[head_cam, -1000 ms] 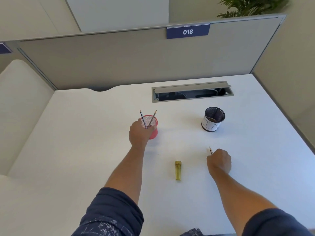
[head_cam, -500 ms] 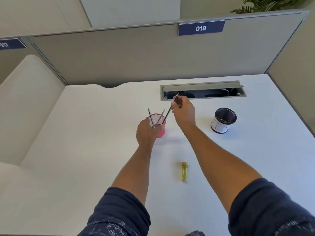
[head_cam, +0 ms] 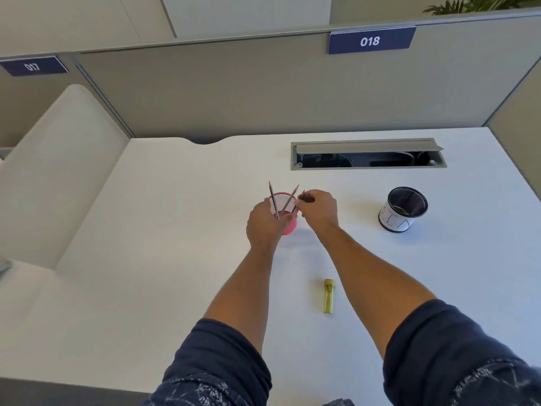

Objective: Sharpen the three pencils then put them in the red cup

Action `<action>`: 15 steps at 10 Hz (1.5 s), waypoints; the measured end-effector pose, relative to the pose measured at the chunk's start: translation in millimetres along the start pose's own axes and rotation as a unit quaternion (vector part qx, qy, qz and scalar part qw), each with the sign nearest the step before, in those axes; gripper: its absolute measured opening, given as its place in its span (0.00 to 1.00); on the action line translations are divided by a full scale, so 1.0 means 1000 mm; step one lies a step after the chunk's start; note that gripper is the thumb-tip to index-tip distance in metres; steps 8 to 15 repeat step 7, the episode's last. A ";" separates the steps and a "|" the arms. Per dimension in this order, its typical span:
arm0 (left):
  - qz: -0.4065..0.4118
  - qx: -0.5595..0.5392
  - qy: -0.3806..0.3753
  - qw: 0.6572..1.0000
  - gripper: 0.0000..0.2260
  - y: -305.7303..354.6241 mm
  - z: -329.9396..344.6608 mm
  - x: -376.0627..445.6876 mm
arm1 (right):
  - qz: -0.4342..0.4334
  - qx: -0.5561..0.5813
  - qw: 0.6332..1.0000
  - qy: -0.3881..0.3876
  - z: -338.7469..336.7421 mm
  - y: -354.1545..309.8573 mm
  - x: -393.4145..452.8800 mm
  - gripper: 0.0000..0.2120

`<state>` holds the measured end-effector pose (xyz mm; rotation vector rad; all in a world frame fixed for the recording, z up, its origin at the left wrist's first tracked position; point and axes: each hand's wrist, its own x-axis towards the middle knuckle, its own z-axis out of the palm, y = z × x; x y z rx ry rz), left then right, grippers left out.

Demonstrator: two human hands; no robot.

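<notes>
A red mesh cup (head_cam: 288, 227) stands mid-table. My left hand (head_cam: 265, 225) grips its near side. Two pencils lean in it, tips up: one (head_cam: 272, 194) to the left, one (head_cam: 291, 197) to the right. My right hand (head_cam: 319, 212) is at the cup's right rim and pinches a third pencil (head_cam: 301, 196), whose lower end is down inside the cup. A yellow sharpener (head_cam: 329, 295) lies on the table nearer to me, between my forearms.
A black mesh cup with a white paper wrap (head_cam: 402, 209) stands to the right. A grey cable hatch (head_cam: 367, 155) lies open in the white table behind the cups. Partition walls (head_cam: 234, 92) close the back and right sides.
My right hand lifted a pencil from the table near the sharpener, carried it over to the red cup and lowered it into the cup. My left hand stayed on the cup.
</notes>
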<state>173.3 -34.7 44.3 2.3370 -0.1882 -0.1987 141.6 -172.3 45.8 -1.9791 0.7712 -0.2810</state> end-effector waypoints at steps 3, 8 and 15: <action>0.006 0.027 -0.001 1.000 0.24 0.002 -0.001 -0.001 | 0.025 -0.065 0.997 -0.034 0.002 -0.003 0.003 0.08; 0.047 0.100 0.040 0.993 0.41 -0.007 0.008 -0.007 | -0.040 -0.134 0.988 -0.070 -0.003 0.017 -0.011 0.11; 0.047 0.100 0.040 0.993 0.41 -0.007 0.008 -0.007 | -0.040 -0.134 0.988 -0.070 -0.003 0.017 -0.011 0.11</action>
